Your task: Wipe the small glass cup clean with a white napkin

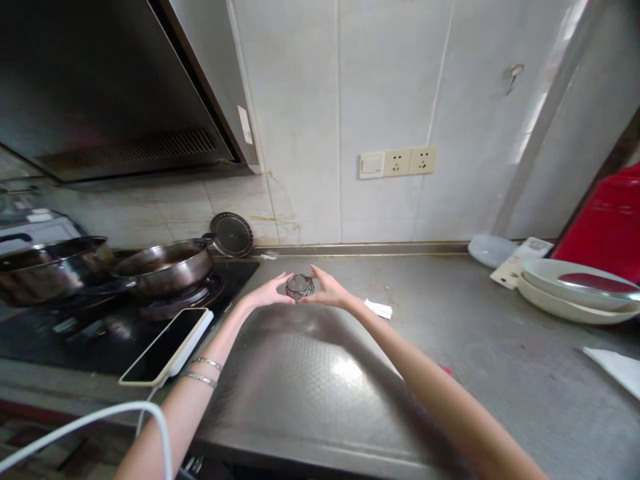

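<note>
both hands meet over the steel tabletop (320, 373). left hand (270, 292) and right hand (327, 291) each have their grip clamped on a small clear glass jar (299, 287), held between them just above the surface. at nine o'clock from the jar, a frying pan (165, 267) on the stove (100, 333). at eight o'clock, a phone (167, 345). at three o'clock, well apart, stacked plates (575, 293). wall sockets (397, 163) at twelve o'clock.

Both arms stretch forward; left hand (267, 293) and right hand (327, 291) cup the small glass jar (299, 286) between them, fingers seemingly touching it.
</note>
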The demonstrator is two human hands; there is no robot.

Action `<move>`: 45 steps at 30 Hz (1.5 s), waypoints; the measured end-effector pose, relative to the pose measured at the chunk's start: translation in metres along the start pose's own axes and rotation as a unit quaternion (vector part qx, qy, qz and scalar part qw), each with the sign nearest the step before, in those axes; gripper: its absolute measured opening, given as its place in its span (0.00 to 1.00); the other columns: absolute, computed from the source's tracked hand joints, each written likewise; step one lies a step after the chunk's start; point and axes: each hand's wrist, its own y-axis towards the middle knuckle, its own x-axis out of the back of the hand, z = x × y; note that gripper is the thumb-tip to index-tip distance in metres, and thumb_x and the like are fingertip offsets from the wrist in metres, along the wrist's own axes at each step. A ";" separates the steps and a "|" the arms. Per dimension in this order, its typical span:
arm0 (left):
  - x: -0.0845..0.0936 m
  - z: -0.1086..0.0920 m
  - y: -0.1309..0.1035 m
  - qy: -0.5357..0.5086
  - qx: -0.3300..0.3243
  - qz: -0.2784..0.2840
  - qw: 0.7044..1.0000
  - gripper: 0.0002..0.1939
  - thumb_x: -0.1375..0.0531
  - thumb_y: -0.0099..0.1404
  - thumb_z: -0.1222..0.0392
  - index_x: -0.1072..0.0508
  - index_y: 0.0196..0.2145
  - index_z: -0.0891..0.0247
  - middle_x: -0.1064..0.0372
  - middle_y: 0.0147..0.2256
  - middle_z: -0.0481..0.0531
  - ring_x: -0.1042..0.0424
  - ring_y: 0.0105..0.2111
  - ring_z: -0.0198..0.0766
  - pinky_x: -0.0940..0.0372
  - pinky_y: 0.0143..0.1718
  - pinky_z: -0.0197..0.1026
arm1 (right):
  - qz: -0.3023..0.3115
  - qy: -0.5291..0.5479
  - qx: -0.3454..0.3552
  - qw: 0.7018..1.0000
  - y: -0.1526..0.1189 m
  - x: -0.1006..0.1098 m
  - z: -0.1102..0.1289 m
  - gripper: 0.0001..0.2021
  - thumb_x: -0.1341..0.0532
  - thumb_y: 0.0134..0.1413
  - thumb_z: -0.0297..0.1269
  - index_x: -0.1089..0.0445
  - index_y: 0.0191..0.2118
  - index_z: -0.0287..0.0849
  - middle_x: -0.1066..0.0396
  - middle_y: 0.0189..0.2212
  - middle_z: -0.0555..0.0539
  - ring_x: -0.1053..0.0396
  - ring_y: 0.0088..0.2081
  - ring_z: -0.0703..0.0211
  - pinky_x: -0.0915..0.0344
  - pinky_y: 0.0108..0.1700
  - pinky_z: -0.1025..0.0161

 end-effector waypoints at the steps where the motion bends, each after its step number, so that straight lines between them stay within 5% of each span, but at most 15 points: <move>1: 0.003 0.007 -0.006 0.001 0.015 -0.002 1.000 0.49 0.32 0.46 0.50 0.45 0.63 0.61 0.59 0.65 0.61 0.62 0.66 0.47 0.61 0.64 0.48 | 0.007 0.004 0.003 1.000 0.004 -0.010 0.003 0.57 0.28 0.31 0.48 0.56 0.65 0.30 0.35 0.54 0.30 0.39 0.57 0.39 0.43 0.58 0.48; 11: 0.005 0.060 -0.032 0.009 0.071 -0.008 0.997 0.49 0.33 0.46 0.47 0.45 0.63 0.63 0.60 0.65 0.61 0.59 0.65 0.46 0.60 0.64 0.45 | 0.037 0.011 0.021 0.999 0.021 -0.066 0.003 0.58 0.28 0.31 0.50 0.56 0.65 0.30 0.34 0.52 0.32 0.39 0.57 0.40 0.43 0.58 0.49; 24: -0.008 0.069 -0.032 -0.007 0.080 0.013 0.997 0.49 0.34 0.46 0.48 0.46 0.63 0.63 0.62 0.65 0.62 0.62 0.66 0.46 0.61 0.64 0.46 | 0.048 0.004 0.009 0.999 0.015 -0.078 -0.010 0.58 0.28 0.31 0.52 0.55 0.65 0.28 0.34 0.53 0.29 0.39 0.57 0.39 0.42 0.57 0.48; 38: -0.010 0.075 -0.032 -0.023 0.084 0.018 0.996 0.53 0.33 0.45 0.45 0.48 0.64 0.64 0.65 0.66 0.63 0.67 0.66 0.48 0.65 0.65 0.48 | 0.069 0.005 0.004 0.998 0.012 -0.074 -0.003 0.58 0.28 0.33 0.48 0.58 0.65 0.27 0.36 0.55 0.28 0.40 0.58 0.40 0.43 0.58 0.50; 42: -0.003 0.070 -0.038 -0.011 0.106 0.014 0.994 0.61 0.31 0.41 0.46 0.57 0.66 0.64 0.72 0.67 0.62 0.69 0.66 0.48 0.65 0.65 0.46 | 0.056 -0.011 0.011 0.998 0.005 -0.049 -0.002 0.51 0.30 0.40 0.45 0.56 0.65 0.29 0.37 0.56 0.29 0.41 0.59 0.41 0.44 0.59 0.48; 45: 0.010 0.060 -0.039 -0.007 0.117 -0.007 0.993 0.59 0.31 0.43 0.49 0.57 0.66 0.64 0.71 0.67 0.63 0.67 0.66 0.49 0.62 0.65 0.46 | 0.011 -0.034 0.022 0.999 -0.007 -0.011 -0.009 0.32 0.36 0.50 0.37 0.43 0.61 0.36 0.32 0.53 0.36 0.35 0.55 0.47 0.40 0.57 0.51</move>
